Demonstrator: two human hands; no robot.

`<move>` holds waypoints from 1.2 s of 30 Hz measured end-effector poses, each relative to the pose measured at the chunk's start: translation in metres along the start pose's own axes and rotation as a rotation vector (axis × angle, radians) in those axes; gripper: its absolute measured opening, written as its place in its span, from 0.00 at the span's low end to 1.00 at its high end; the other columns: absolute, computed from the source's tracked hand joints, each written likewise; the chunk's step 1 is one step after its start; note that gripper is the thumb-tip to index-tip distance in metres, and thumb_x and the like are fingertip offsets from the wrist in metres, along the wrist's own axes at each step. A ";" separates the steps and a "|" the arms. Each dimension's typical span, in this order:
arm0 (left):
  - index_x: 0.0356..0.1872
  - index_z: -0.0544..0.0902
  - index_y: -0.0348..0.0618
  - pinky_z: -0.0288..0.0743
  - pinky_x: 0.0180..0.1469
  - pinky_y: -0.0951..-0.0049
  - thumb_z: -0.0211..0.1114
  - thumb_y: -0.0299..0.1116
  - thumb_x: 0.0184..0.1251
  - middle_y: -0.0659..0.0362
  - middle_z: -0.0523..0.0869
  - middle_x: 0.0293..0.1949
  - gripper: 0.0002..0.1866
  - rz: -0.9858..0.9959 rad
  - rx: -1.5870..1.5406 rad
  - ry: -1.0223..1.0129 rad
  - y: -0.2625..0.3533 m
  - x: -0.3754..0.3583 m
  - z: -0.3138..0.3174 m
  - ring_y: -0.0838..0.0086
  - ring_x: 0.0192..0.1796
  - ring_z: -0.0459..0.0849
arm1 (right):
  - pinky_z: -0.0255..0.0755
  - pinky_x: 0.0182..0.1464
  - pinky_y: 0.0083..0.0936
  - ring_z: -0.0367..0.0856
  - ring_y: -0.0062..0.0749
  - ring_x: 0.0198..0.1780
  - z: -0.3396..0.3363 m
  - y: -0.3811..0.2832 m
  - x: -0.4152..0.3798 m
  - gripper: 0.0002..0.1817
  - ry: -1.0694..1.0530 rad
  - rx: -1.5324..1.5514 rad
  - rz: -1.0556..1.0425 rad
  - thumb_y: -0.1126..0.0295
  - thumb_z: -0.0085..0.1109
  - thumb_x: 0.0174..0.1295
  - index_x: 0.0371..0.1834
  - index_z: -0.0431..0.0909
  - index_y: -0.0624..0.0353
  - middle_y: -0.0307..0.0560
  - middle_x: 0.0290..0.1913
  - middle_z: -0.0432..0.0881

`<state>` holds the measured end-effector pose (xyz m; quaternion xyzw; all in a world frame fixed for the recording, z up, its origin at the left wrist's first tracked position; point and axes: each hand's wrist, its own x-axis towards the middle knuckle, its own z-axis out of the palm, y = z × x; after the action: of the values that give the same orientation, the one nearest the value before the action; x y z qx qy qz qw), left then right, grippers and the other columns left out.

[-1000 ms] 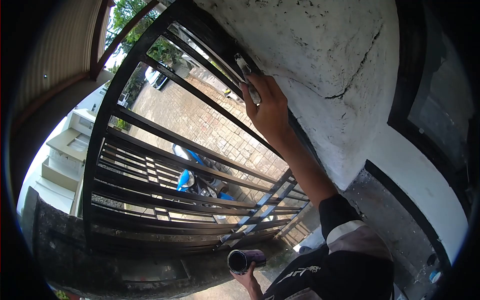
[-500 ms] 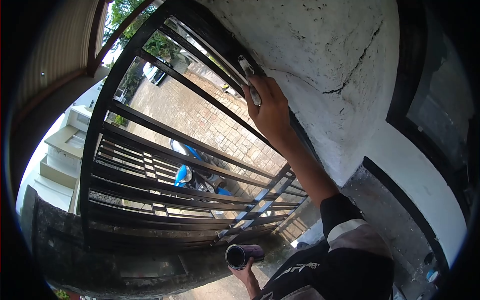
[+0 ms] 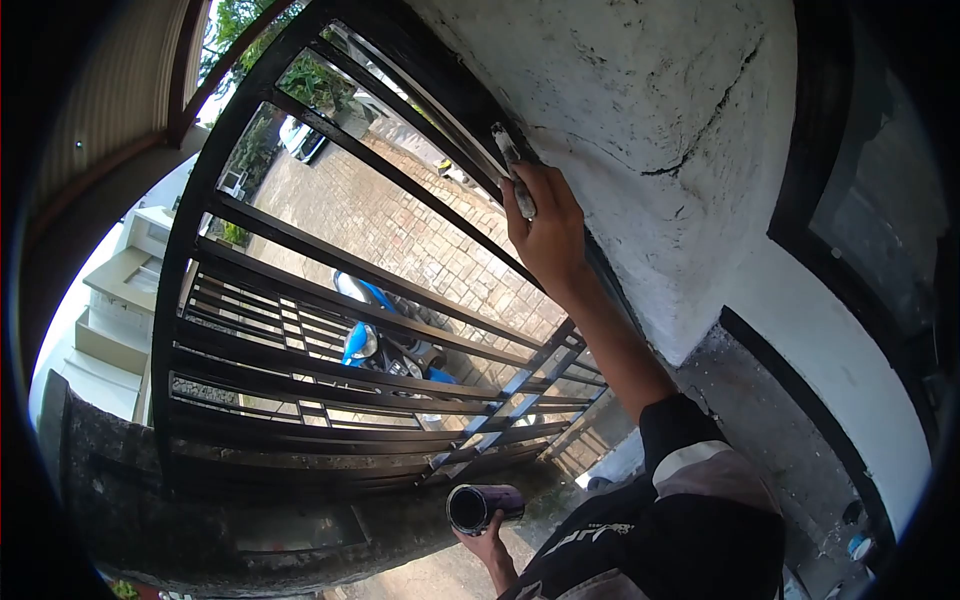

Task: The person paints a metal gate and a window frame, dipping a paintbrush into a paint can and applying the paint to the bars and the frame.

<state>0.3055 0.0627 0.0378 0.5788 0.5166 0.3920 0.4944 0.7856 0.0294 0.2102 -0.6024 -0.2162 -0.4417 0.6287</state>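
My right hand (image 3: 548,225) is closed round the handle of a paintbrush (image 3: 522,198), whose pale, paint-smeared end lies against the black frame (image 3: 465,95) beside the cracked white wall (image 3: 610,120). Fingers wrap the handle, with the thumb along its left side. Low in the view, my left hand (image 3: 487,548) grips a paint can (image 3: 497,505) tilted so its dark opening faces me. What is inside looks black. Black metal bars (image 3: 390,165) of a window grille spread to the left of my right hand.
Through the bars I see a paved yard (image 3: 340,215), a blue motorcycle (image 3: 385,345) and a parked white car (image 3: 300,138). A dark, weathered ledge (image 3: 290,545) runs below the grille. On the right are a black-framed window (image 3: 800,200) and a grey surface (image 3: 760,400).
My right hand and the paintbrush have moved slightly down and right along the black frame. The view has shifted a little; my left hand still holds the can.
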 end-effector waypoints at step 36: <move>0.69 0.64 0.40 0.67 0.71 0.60 0.81 0.16 0.34 0.51 0.74 0.63 0.53 0.011 -0.008 -0.008 -0.008 0.002 -0.004 0.61 0.64 0.75 | 0.79 0.38 0.33 0.84 0.47 0.37 -0.015 0.015 -0.037 0.12 -0.037 -0.016 0.050 0.76 0.65 0.63 0.49 0.79 0.63 0.54 0.40 0.81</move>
<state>0.3004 0.0649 0.0310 0.5812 0.5098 0.3944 0.4968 0.7745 0.0241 0.1691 -0.6208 -0.2092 -0.4164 0.6304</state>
